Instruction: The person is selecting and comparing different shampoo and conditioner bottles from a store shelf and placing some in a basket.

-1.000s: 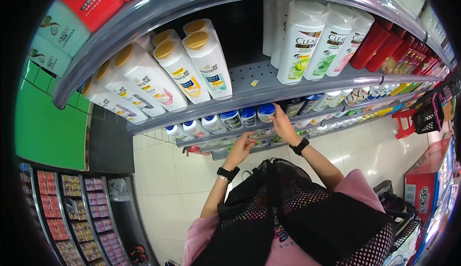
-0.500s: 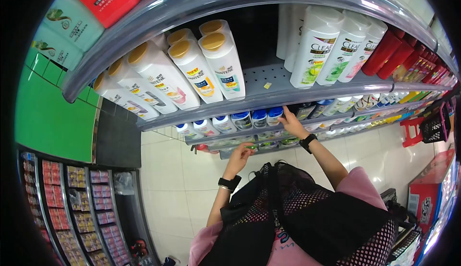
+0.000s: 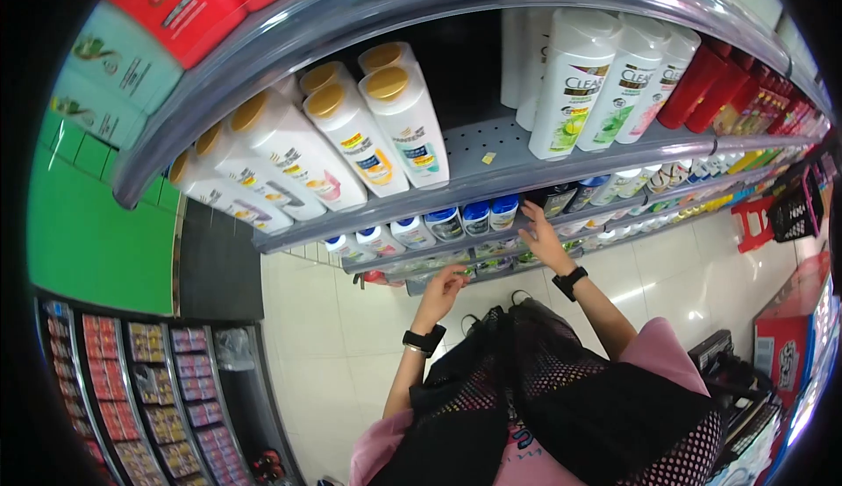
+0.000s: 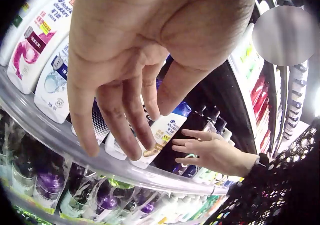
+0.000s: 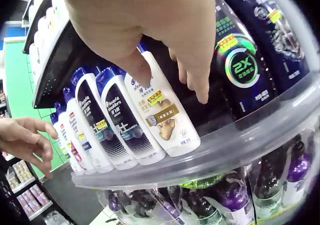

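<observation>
In the head view, the right hand [image 3: 545,242] reaches to the second shelf beside a blue-capped white bottle [image 3: 504,211]. The right wrist view has this hand [image 5: 165,40] over the white bottle with the ginger picture [image 5: 162,110], its fingers apart and holding nothing; whether the thumb touches the bottle I cannot tell. Dark bottles [image 5: 240,60] stand to its right. The left hand [image 3: 438,297] hangs in front of the shelf with loosely bent fingers, nothing in them. Blue-capped bottles [image 4: 55,80] stand in a row behind it in the left wrist view.
Above, the upper shelf edge [image 3: 351,213] carries gold-capped bottles [image 3: 351,131] and white bottles [image 3: 574,82]. Wrapped bottles with purple parts [image 5: 232,195] stand on the shelf below. A red stool [image 3: 752,225] and a black basket [image 3: 794,214] are at the right, a packet rack [image 3: 149,389] at lower left.
The right hand has moved off the blue cap it touched a second ago, slightly right, with its fingers spread more. The head view has shifted a little; the left hand stays in front of the shelf.
</observation>
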